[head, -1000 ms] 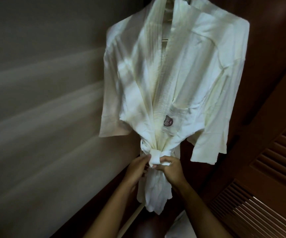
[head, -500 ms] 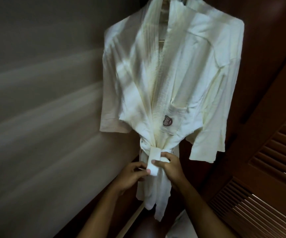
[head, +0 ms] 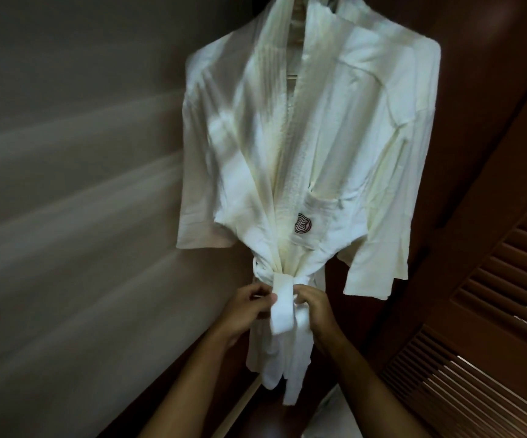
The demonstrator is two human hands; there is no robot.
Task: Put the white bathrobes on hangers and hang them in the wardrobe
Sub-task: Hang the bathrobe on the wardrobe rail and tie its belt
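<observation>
Both the left hand (head: pixel 249 306) and right hand (head: pixel 314 306) pinch the belt (head: pixel 282 303) of the hanging bathrobe (head: pixel 312 147), soft, light cloth best gripped at that knot.

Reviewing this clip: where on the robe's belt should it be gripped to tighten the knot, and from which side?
Probably the flat belt tail just below the waist knot, pinched across its width from each side, as the left hand and right hand do; it hangs vertically in front of the bathrobe, edges exposed.

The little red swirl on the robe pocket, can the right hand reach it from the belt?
Probably yes: the swirl logo sits just above the right hand, with only flat robe between.
</observation>
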